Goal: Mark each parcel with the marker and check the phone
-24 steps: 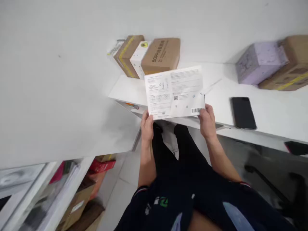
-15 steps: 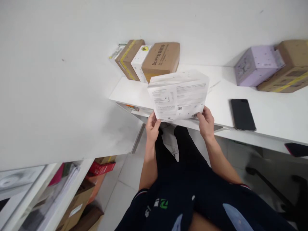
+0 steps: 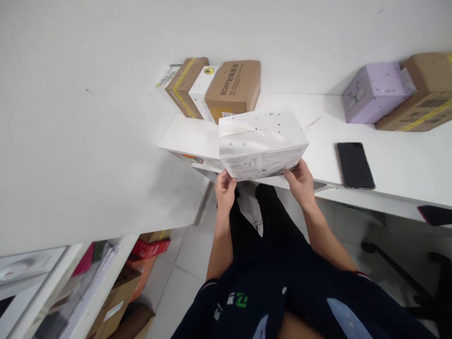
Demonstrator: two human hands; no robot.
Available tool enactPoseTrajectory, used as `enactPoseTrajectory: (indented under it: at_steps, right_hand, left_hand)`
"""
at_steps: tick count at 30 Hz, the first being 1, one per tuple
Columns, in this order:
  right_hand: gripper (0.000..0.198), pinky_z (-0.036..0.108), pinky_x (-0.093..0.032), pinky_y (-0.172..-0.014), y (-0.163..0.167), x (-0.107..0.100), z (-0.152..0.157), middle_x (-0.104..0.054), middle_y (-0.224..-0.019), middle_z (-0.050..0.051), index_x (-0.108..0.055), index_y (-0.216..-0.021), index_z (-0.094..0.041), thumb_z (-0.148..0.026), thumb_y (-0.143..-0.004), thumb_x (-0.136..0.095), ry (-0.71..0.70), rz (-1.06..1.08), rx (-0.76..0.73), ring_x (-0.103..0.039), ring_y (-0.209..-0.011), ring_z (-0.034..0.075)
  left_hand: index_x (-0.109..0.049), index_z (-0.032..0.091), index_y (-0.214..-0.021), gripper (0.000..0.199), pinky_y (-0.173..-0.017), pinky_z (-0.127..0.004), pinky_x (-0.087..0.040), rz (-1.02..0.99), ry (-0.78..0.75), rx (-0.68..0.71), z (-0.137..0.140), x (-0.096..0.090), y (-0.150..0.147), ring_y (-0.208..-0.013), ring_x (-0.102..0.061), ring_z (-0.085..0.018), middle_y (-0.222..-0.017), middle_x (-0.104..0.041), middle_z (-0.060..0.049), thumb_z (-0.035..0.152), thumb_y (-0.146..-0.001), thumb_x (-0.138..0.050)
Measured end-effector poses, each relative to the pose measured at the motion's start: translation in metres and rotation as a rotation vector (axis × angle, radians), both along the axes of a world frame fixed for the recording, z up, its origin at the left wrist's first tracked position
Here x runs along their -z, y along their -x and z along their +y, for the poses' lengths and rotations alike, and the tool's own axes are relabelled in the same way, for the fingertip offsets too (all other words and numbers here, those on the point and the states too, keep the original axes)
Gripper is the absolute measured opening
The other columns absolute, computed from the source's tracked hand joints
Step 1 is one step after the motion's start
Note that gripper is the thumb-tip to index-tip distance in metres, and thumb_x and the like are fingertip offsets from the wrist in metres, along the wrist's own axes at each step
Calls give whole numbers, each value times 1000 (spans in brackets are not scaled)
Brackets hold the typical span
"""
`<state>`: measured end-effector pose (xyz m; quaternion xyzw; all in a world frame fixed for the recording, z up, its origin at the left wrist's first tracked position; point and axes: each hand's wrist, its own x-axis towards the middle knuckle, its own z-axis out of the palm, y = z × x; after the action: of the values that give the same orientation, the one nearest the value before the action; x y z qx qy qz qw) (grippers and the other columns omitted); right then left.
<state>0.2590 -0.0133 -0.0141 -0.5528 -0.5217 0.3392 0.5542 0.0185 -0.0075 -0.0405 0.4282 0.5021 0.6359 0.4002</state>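
Note:
A white box (image 3: 263, 134) with small printed marks on top and fine text on its near face is held between both hands at the desk's front edge. My left hand (image 3: 225, 190) pinches its lower left corner, thumb toward me. At the lower right corner, my right hand (image 3: 301, 182) grips it with thumb on the printed face and fingers partly hidden behind. Just behind the box is a brown carton (image 3: 233, 84) with black lettering. To the right on the desk lies a black phone (image 3: 356, 165).
The white desk (image 3: 318, 165) runs along the wall. A taped carton (image 3: 185, 87) and a slim white box (image 3: 203, 92) stand at its left end, a lilac box (image 3: 376, 89) and a larger carton (image 3: 423, 94) at its right. Shelves (image 3: 116, 273) with boxes are lower left.
The white box has tilted so its top now faces me more and its printed front shows less. Both hands still hold its lower corners.

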Motion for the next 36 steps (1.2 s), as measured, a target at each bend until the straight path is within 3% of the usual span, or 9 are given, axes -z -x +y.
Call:
enactPoseTrajectory:
  at_steps: [5, 8, 12, 15, 18, 22, 27, 32, 36]
  right_hand:
    - [54, 51, -48, -109, 4, -12, -1, -62, -133, 9, -54, -135, -29, -43, -85, -68, 18, 149, 6, -61, -121, 25]
    - [55, 50, -47, -110, 4, -18, -4, -61, -135, 8, -53, -136, -30, -40, -85, -69, -8, 177, -15, -61, -122, 25]
    - [55, 52, -46, -113, 4, -30, -9, -59, -139, 8, -51, -138, -31, -41, -87, -68, -71, 198, -34, -58, -127, 25]
    - [58, 54, -47, -111, 3, -39, -10, -57, -143, 8, -47, -143, -34, -45, -89, -65, -108, 203, -41, -56, -132, 27]
    - [64, 55, -49, -109, 3, -46, -9, -57, -144, 6, -38, -150, -39, -50, -91, -61, -138, 176, -61, -57, -131, 27]
    - [70, 59, -42, -114, 6, -55, -9, -48, -152, 6, -32, -153, -39, -59, -91, -56, -184, 54, -28, -46, -143, 30]
    - [66, 59, -41, -115, 6, -64, -7, -45, -152, 7, -37, -152, -37, -67, -93, -43, -221, -44, 105, -40, -146, 33]
    - [57, 56, -44, -111, 6, -58, 2, -55, -139, 10, -51, -139, -31, -65, -93, -46, -140, -61, 171, -46, -139, 33]
    - [51, 54, -44, -110, 6, -55, 4, -60, -130, 10, -56, -131, -30, -62, -92, -50, -149, -17, 194, -53, -130, 31]
  left_hand:
    - [-69, 25, -106, 36, -100, -37, -52, -75, 23, 3, -1, -8, 0, -108, -69, -19, -110, -74, -5, 40, -75, -79]
    - [-68, 28, -109, 39, -98, -35, -52, -220, 2, 39, -2, -21, -2, -112, -66, -20, -117, -72, -4, 38, -73, -77]
    - [-63, 32, -121, 50, -90, -34, -55, -272, -2, 84, 0, -50, -3, -119, -63, -24, -135, -64, -7, 55, -77, -71]
    - [-59, 32, -127, 59, -85, -34, -57, -213, 45, 39, 8, -70, -6, -121, -62, -25, -142, -58, -9, 70, -82, -59]
    - [-56, 30, -129, 61, -90, -37, -57, -106, 91, -11, 16, -82, -10, -126, -58, -26, -146, -54, -10, 72, -86, -53]
    - [-55, 28, -128, 53, -100, -37, -54, 12, 27, -36, 19, -84, -17, -129, -56, -25, -141, -57, -9, 62, -88, -58]
    - [-51, 31, -129, 47, -99, -37, -54, 11, -59, -45, 14, -75, -21, -123, -59, -23, -136, -56, -7, 55, -89, -56]
    - [-47, 33, -138, 53, -105, -38, -50, 135, -100, -74, 7, -68, -21, -124, -57, -24, -138, -54, -6, 49, -89, -57]
    - [-46, 35, -145, 57, -113, -41, -43, 284, -104, -72, -1, -77, -18, -132, -50, -25, -143, -53, -5, 40, -89, -55]
